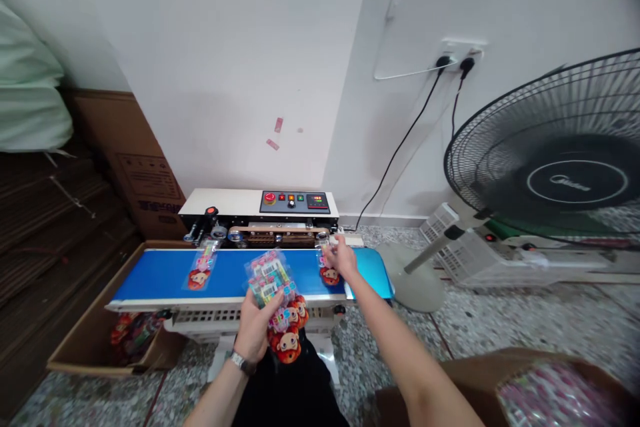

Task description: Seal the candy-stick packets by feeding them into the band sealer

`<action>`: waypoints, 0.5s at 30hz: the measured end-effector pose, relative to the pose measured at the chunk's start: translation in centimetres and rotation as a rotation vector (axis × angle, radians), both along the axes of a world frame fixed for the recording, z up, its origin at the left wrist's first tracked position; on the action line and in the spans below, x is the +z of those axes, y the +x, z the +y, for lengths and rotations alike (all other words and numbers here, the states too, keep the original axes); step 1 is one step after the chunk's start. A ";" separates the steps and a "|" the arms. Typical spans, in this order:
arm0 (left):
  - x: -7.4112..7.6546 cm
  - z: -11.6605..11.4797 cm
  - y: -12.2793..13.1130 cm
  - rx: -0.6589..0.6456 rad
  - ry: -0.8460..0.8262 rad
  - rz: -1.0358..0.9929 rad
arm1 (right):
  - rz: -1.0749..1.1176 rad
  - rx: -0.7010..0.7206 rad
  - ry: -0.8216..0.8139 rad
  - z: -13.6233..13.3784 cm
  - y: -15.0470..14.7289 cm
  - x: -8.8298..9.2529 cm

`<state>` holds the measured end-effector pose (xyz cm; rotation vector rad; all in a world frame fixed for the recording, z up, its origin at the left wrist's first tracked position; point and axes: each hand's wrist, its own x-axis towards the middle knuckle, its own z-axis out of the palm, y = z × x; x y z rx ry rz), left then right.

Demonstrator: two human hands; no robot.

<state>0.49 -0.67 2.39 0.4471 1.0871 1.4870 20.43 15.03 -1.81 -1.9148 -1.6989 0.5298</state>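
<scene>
In my left hand (254, 328) is a fanned stack of clear plastic packets (286, 343) with barcodes and a red-haired cartoon figure, held over the front edge of the blue conveyor belt (160, 273). My right hand (343, 259) has its fingers closed on the upper part of a single packet (330, 276) at the belt's right end. The top of that packet reaches the sealing band of the band sealer (225, 200). Another packet (199, 275) lies on the belt at the left, its top end by the machine's rollers.
Below the belt's left end, an open cardboard box (90, 368) contains similar packets. A pedestal fan (575, 180) stands at the right, near a white plastic crate (470, 260). Bottom right, another box (465, 373) holds plastic-wrapped pink items. Black power cords (400, 147) run down the wall.
</scene>
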 end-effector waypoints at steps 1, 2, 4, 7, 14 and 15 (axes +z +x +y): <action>0.0 0.0 0.0 -0.006 0.008 0.004 | 0.036 0.044 0.043 -0.6 -0.9 0.5; 0.0 0.0 0.1 -0.012 0.013 0.009 | 0.105 0.119 0.079 -1.5 -1.8 1.1; 0.0 0.0 0.2 -0.025 0.024 0.017 | 0.314 0.334 0.100 -3.8 -3.4 2.5; -0.1 0.0 0.7 -0.043 0.049 0.006 | 0.506 0.544 0.074 -7.4 -5.2 4.4; -0.4 0.3 1.7 0.012 0.057 -0.012 | 0.471 0.368 0.222 -10.4 -6.2 5.0; -0.3 0.3 1.7 0.030 0.058 -0.011 | 0.489 0.316 0.231 -10.2 -5.9 4.6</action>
